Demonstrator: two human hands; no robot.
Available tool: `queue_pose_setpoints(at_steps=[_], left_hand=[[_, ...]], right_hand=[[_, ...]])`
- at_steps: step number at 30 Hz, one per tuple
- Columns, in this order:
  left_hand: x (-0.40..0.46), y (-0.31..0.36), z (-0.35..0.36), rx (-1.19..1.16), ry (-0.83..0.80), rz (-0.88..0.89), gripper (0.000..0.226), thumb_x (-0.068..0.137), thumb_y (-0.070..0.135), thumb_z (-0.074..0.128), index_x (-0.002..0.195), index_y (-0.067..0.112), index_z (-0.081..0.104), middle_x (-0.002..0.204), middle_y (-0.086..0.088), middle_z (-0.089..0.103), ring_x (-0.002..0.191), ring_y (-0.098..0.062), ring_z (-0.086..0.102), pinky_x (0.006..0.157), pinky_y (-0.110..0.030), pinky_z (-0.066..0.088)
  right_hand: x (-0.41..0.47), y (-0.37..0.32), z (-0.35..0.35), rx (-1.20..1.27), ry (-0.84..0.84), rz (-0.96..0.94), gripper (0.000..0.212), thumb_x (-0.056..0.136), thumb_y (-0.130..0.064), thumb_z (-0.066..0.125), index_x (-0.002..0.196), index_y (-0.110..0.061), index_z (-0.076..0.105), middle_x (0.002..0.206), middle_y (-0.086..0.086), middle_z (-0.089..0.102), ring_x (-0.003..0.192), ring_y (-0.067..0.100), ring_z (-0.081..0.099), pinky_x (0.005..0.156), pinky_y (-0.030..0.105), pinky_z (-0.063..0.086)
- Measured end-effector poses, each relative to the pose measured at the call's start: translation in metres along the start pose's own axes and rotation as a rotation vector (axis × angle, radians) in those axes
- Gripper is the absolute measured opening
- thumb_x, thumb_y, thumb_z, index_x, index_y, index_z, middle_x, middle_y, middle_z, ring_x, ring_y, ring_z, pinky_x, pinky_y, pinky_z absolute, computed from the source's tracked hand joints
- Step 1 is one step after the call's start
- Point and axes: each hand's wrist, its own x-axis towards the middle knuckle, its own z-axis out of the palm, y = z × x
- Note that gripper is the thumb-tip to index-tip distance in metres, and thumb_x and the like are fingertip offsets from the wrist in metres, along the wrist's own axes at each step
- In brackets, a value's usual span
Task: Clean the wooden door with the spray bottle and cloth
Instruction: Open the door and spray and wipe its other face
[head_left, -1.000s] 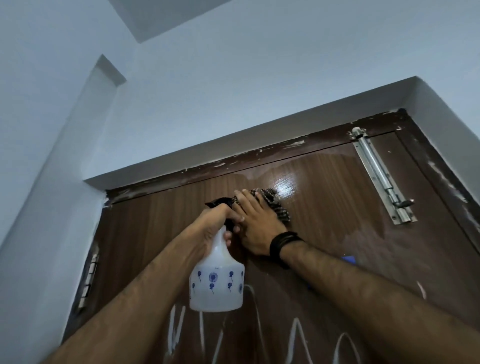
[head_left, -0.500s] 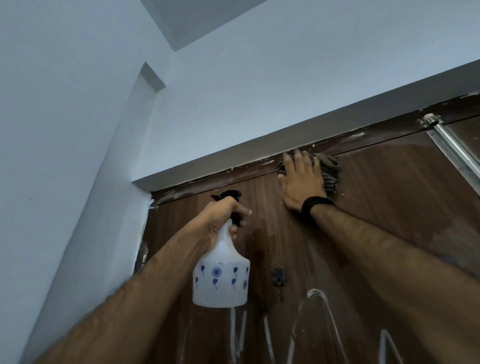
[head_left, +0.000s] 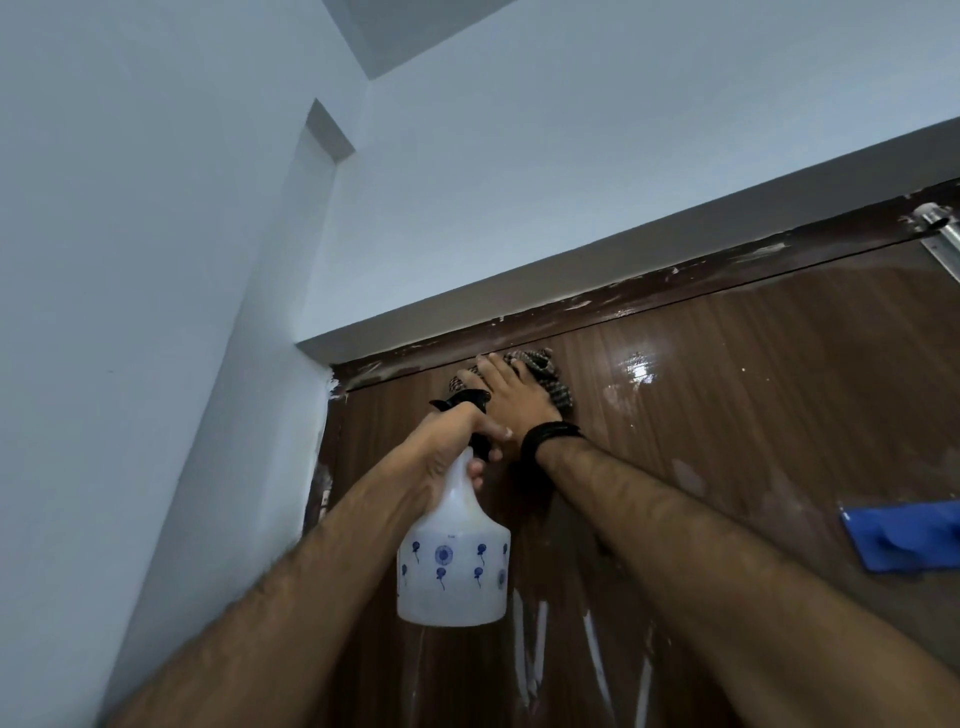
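Note:
The brown wooden door (head_left: 753, 395) fills the lower right, glossy and wet near its top. My left hand (head_left: 452, 441) grips the neck of a white spray bottle (head_left: 453, 566) with blue balloon prints and a black trigger head, held just in front of the door. My right hand (head_left: 511, 397), with a black band at the wrist, presses a checkered cloth (head_left: 550, 379) flat against the door just under the top frame. The cloth shows above and to the right of the fingers.
The dark door frame (head_left: 649, 296) with chipped paint runs along the top. A metal bolt (head_left: 940, 234) sits at the upper right edge. A blue hook piece (head_left: 904, 540) is stuck on the door at right. White chalk-like marks (head_left: 535, 660) streak the lower door. White walls stand left and above.
My right hand with the cloth has slid left along the top of the door, closer to the bottle. The view has shifted, bringing the blue hook piece into sight.

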Motion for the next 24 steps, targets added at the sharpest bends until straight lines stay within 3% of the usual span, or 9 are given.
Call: queue_pose_setpoints(at_steps=[5,10,15,20,22,24], left_hand=[[-0.010,-0.025,0.004,-0.030,-0.094,-0.028,0.004,0.084,0.009,0.066,0.086,0.005,0.067,0.070,-0.007,0.059,0.041,-0.011,0.037,0.042,-0.023,0.036],[-0.026,-0.056,0.036,-0.137,-0.216,-0.102,0.011,0.084,0.010,0.067,0.094,0.006,0.065,0.074,-0.005,0.059,0.041,-0.010,0.037,0.040,-0.022,0.037],[-0.051,-0.075,0.073,-0.194,-0.310,-0.148,0.003,0.083,0.010,0.068,0.080,0.008,0.068,0.070,-0.006,0.059,0.040,-0.011,0.037,0.039,-0.022,0.036],[-0.086,-0.105,0.096,-0.200,-0.322,-0.158,0.013,0.087,0.013,0.070,0.096,0.005,0.069,0.079,-0.008,0.062,0.042,-0.008,0.042,0.041,-0.021,0.040],[-0.097,-0.118,0.107,-0.176,-0.293,-0.182,0.014,0.088,0.013,0.069,0.099,0.005,0.068,0.078,-0.006,0.063,0.043,-0.008,0.042,0.042,-0.021,0.040],[-0.103,-0.127,0.117,-0.156,-0.261,-0.236,0.012,0.088,0.012,0.069,0.097,0.004,0.068,0.073,-0.004,0.060,0.042,-0.008,0.042,0.043,-0.023,0.040]], right_hand=[[-0.027,0.026,-0.006,0.153,0.175,0.102,0.050,0.102,-0.015,0.047,0.151,-0.018,0.036,0.161,0.008,0.029,0.152,0.026,0.017,0.122,0.045,0.010],[-0.097,0.058,-0.009,0.187,0.381,0.260,0.051,0.095,0.000,0.052,0.142,-0.018,0.049,0.152,0.008,0.042,0.141,0.027,0.036,0.119,0.047,0.026],[-0.169,0.082,-0.015,0.336,0.571,0.353,0.044,0.100,-0.011,0.048,0.143,-0.015,0.050,0.151,0.005,0.046,0.140,0.022,0.042,0.116,0.039,0.034],[-0.232,0.078,-0.013,0.396,0.623,0.422,0.041,0.103,-0.014,0.050,0.144,-0.011,0.048,0.150,0.008,0.046,0.140,0.020,0.041,0.114,0.025,0.027],[-0.253,0.074,-0.006,0.405,0.549,0.439,0.043,0.102,-0.011,0.052,0.144,-0.013,0.046,0.152,0.007,0.044,0.142,0.019,0.038,0.112,0.009,0.017],[-0.267,0.070,0.001,0.355,0.445,0.408,0.046,0.100,-0.007,0.053,0.145,-0.014,0.046,0.154,0.006,0.042,0.145,0.020,0.035,0.115,0.011,0.014]])
